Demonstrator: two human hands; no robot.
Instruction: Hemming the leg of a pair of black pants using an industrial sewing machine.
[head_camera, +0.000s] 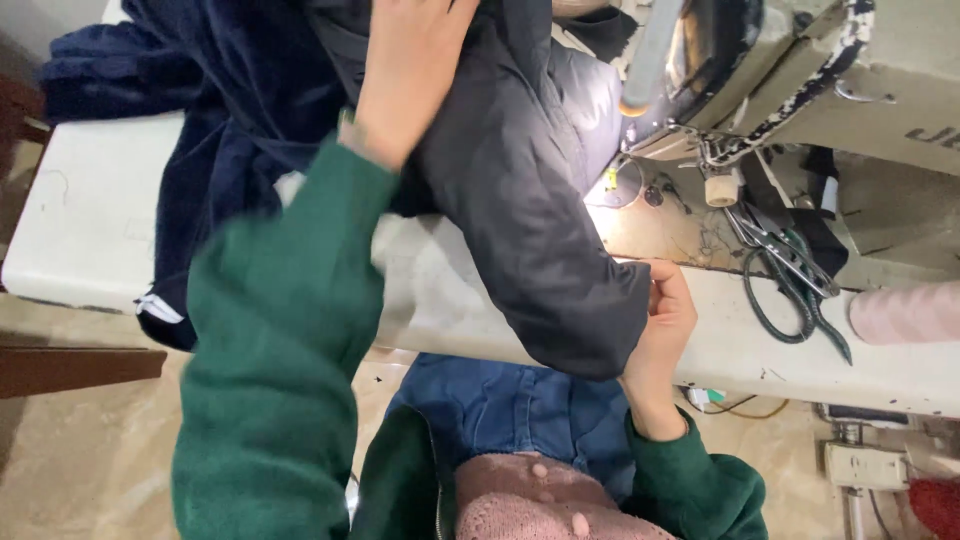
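On the white worktop (90, 220) beside the sewing machine (820, 70), the dark padded fabric garment (520, 190) is being positioned: left hand (410, 70) pressed flat on it, right hand (665, 320) pinching its lower edge; feeding next demands alignment

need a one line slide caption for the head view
Left hand presses a dark padded jacket on a sewing table; right hand grips its lower edge, scissors nearby.
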